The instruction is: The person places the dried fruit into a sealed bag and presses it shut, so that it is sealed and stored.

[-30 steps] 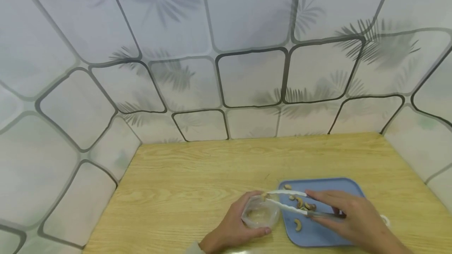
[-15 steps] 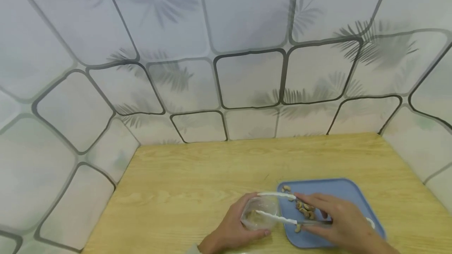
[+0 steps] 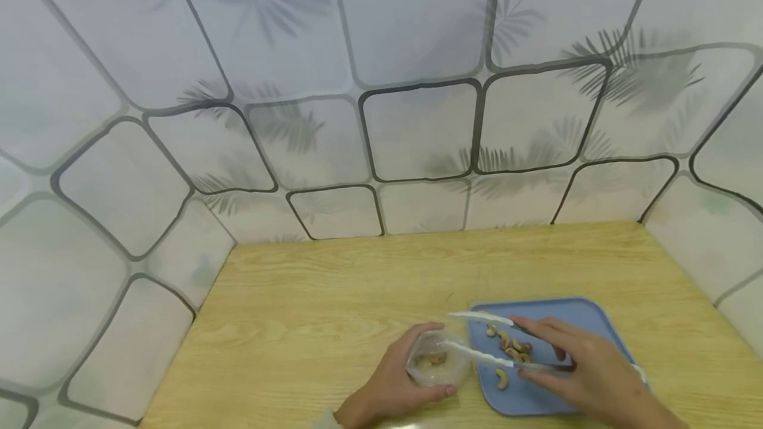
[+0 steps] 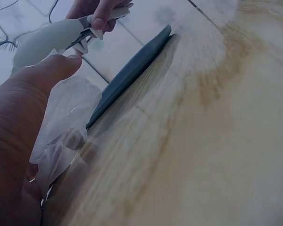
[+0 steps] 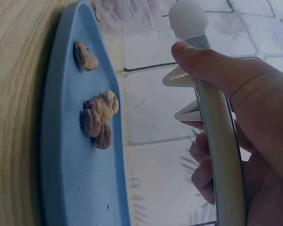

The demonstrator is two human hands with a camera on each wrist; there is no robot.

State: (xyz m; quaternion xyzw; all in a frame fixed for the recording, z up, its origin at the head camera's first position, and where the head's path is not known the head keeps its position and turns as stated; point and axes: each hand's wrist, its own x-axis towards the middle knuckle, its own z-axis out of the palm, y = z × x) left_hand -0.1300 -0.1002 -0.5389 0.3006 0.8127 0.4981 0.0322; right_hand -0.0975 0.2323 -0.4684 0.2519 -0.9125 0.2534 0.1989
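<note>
My left hand (image 3: 396,376) holds a clear plastic container (image 3: 456,369) round its side, thumb at the near side. Cashews (image 3: 434,358) lie in the bottom of it. With my right hand (image 3: 596,363) I grip a pair of tongs (image 5: 217,132) with metal arms and white tips. The tong arms are spread, with nothing between the tips, one tip overlapping the container's rim in the head view. Below the tongs, several cashews (image 5: 100,113) sit clustered on the blue tray (image 3: 572,310). A separate cashew (image 3: 502,379) lies near the tray's left edge.
The tray stands just right of the container on a wood-grain table (image 3: 334,290). A small white thing (image 3: 640,373) shows beyond my right wrist at the tray's right edge. Patterned wall panels (image 3: 423,131) close in the back and both sides.
The tong tips first held a cashew over the container, then spread down at it, and now have drawn back up and right. The cashew is no longer at the tips. My left hand stays put.
</note>
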